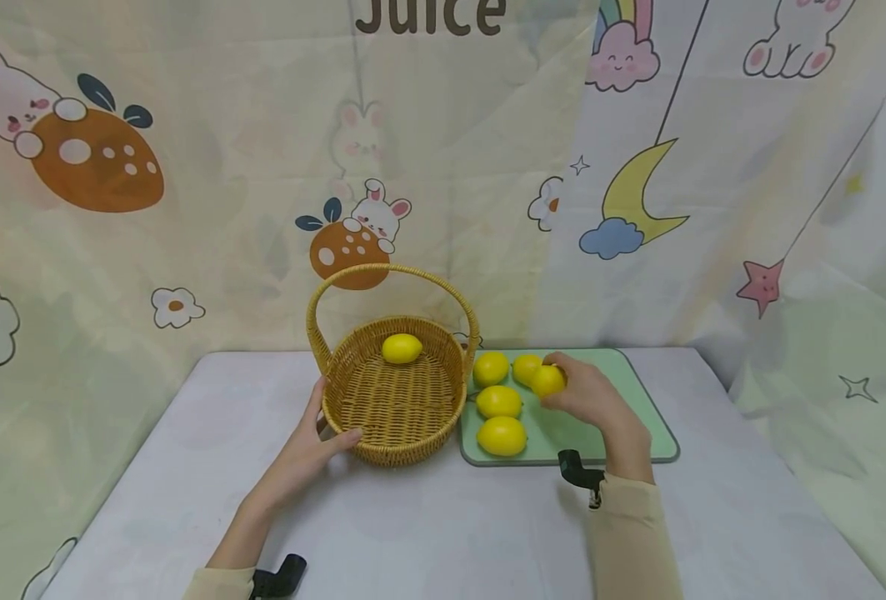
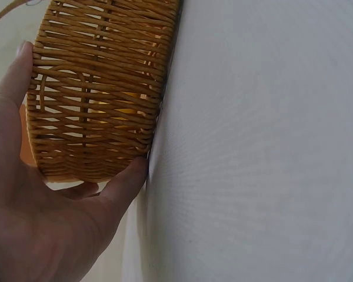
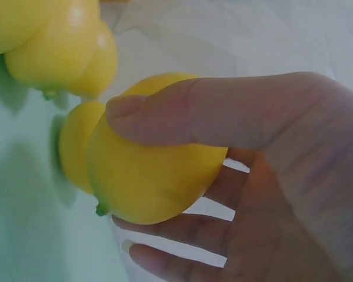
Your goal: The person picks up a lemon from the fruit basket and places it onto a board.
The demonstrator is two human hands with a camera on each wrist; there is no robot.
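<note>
A lemon (image 1: 548,381) is held between the thumb and fingers of my right hand (image 1: 591,395), over the green board. In the right wrist view the thumb lies across this lemon (image 3: 159,176), whose green tip points down to the left. Several other lemons (image 1: 498,402) rest on the board, one of them just behind the held one. My left hand (image 1: 309,446) grips the near left side of a wicker basket (image 1: 397,454), thumb at the rim. The left wrist view shows the fingers against the basket's woven wall (image 2: 100,111). Inside, toward the back, lies one lemon (image 1: 402,348).
The green cutting board (image 1: 563,437) with a grey edge lies right beside the basket. The basket's tall arched handle (image 1: 393,268) rises above it. A white cloth (image 1: 450,533) covers the table, and a printed curtain (image 1: 225,167) hangs behind.
</note>
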